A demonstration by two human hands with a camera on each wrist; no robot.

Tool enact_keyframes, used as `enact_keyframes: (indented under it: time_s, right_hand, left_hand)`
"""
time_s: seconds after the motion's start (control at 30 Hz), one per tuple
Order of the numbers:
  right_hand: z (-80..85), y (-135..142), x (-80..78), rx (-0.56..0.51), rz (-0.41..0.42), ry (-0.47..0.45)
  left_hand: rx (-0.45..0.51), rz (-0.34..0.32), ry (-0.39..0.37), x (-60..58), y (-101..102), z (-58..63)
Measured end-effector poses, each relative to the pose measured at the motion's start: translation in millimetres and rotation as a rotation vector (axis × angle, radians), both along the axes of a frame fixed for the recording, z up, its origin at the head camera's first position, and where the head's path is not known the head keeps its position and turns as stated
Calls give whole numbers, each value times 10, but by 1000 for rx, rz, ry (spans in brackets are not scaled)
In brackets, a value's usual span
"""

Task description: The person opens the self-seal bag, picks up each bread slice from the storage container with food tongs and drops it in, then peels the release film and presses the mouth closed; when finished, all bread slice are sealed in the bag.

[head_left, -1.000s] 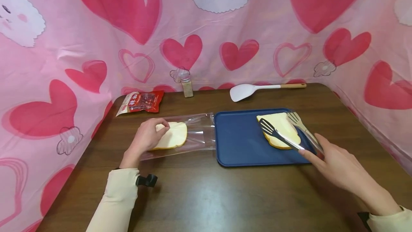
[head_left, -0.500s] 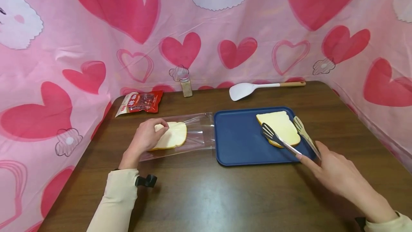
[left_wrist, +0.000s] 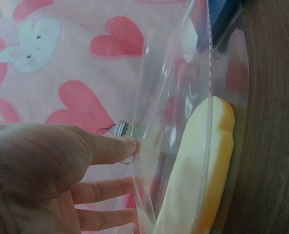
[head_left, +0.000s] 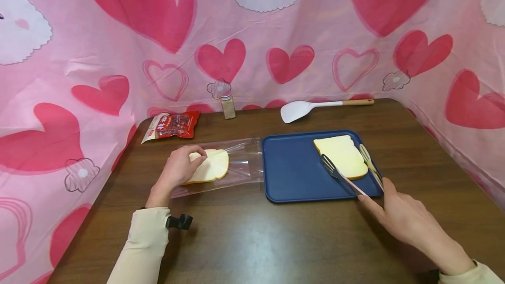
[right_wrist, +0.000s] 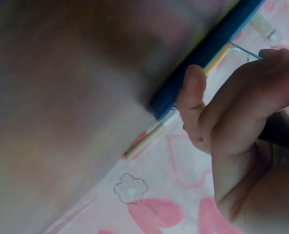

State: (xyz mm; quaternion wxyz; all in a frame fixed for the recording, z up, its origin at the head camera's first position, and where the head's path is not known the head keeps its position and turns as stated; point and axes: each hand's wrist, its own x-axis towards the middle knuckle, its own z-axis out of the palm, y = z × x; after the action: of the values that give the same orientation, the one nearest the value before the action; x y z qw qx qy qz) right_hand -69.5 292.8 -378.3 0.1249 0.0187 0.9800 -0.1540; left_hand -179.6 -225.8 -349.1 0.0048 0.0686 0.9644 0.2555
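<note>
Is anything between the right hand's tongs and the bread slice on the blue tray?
Nothing visible is; in the head view, the tongs in the right hand have a head at either side of the bread slice on the blue tray.

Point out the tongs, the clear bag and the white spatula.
Tongs (head_left: 333,171), head view: on the dark slotted head.
Clear bag (head_left: 240,165), head view: film toward its right end.
White spatula (head_left: 296,111), head view: on its broad blade.
</note>
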Motion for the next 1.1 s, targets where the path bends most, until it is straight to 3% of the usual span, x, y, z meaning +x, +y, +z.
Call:
enact_keyframes:
  time_s: [0.13,0.4,1.1]
  right_hand:
    - [-24,33,7,-12,-1,4]
    - [-52,55,32,-61,41,107]
    - [-82,15,107,-99,62,138]
  left_hand:
    - [-5,-4,14,-8,0,-2]
    - [-7,2,4,-13,-3,-6]
    - [-2,-2,-17,-18,11,14]
